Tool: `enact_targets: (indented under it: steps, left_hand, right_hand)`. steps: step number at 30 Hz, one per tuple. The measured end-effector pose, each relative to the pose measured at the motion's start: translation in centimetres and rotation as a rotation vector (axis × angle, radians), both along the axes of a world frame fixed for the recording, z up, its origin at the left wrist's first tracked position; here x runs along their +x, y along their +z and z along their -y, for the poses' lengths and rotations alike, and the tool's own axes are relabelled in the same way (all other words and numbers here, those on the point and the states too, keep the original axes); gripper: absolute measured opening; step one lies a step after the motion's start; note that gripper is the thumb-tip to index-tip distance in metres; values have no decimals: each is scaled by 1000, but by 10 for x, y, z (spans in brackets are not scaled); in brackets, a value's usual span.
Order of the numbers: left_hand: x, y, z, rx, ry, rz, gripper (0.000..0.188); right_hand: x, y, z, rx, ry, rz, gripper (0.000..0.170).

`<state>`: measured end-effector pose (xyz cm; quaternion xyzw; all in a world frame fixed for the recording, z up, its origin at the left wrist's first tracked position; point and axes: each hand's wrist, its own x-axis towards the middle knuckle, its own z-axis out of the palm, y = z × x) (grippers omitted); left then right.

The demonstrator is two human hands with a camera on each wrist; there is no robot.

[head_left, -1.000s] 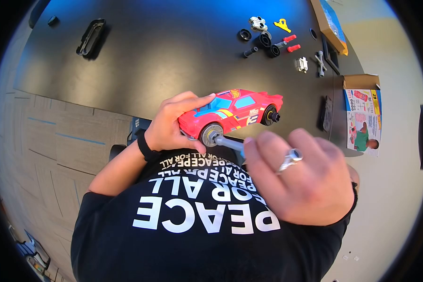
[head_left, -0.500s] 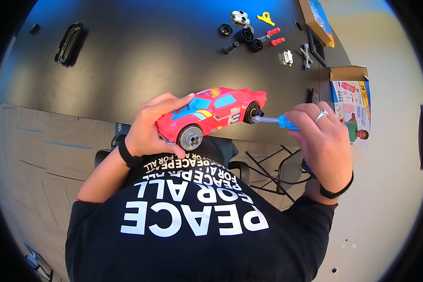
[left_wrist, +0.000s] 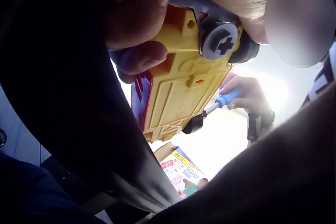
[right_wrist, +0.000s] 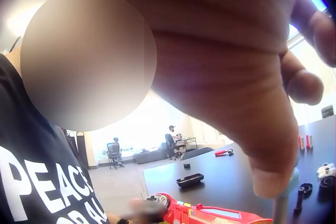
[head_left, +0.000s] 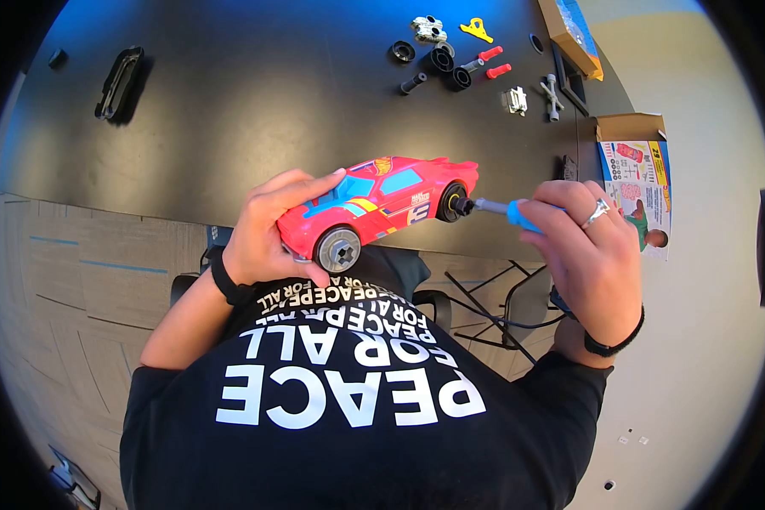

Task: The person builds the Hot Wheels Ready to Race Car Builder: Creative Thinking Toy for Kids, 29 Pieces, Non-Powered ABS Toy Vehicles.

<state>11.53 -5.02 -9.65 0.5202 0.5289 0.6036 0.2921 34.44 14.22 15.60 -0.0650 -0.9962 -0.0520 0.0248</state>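
My left hand (head_left: pixel 259 229) grips the front end of a red toy car (head_left: pixel 399 189), fingers over the hood and thumb underneath. The car is held up off the table, its side turned toward my right hand. A grey front wheel (head_left: pixel 338 250) shows a cross-shaped hub. In the left wrist view the yellow underside (left_wrist: pixel 181 95) is visible. My right hand (head_left: pixel 586 234) pinches the blue handle of a screwdriver (head_left: pixel 517 213). Its metal shaft points left, with the tip right at a black piece (head_left: pixel 464 206) sticking out from the black rear wheel (head_left: pixel 449 201).
On the dark table (head_left: pixel 255 102), toward the far right, lie black wheels (head_left: pixel 440 59), red pegs (head_left: pixel 499 71), a yellow piece (head_left: pixel 477 31), chrome parts (head_left: pixel 515 101) and a grey cross-shaped tool (head_left: pixel 552 98). A long black part (head_left: pixel 120 82) lies far left. A printed box (head_left: pixel 636 174) stands right.
The screwdriver has moved from the grey front wheel to the rear wheel, its tip now lined up with the black piece there. My left hand keeps its hold on the car.
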Motion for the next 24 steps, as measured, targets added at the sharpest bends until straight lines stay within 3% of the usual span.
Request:
enact_targets:
  steps: [6,10,12,15,18,22,24]
  left_hand:
    - [0,-4,-1,10,-1,-8,135]
    - [-3,-6,0,63,-19,-16,124]
    - [-2,-5,-1,63,-22,-20,124]
    - [-1,-2,0,11,7,-27,135]
    - [-1,-1,1,-2,-4,-8,135]
    - [-2,-6,-1,45,-19,-8,129]
    - [-2,-6,-2,73,-25,-1,125]
  right_hand:
    - [-1,-1,1,-42,12,-59,38]
    - [-1,0,0,-3,55,-13,35]
    - [4,3,0,10,-100,118,36]
    - [1,-5,2,-25,-224,88,42]
    - [1,-3,-3,-40,-60,58,45]
    - [8,-1,3,5,-231,179,49]
    - [2,-3,2,-72,-218,52,51]
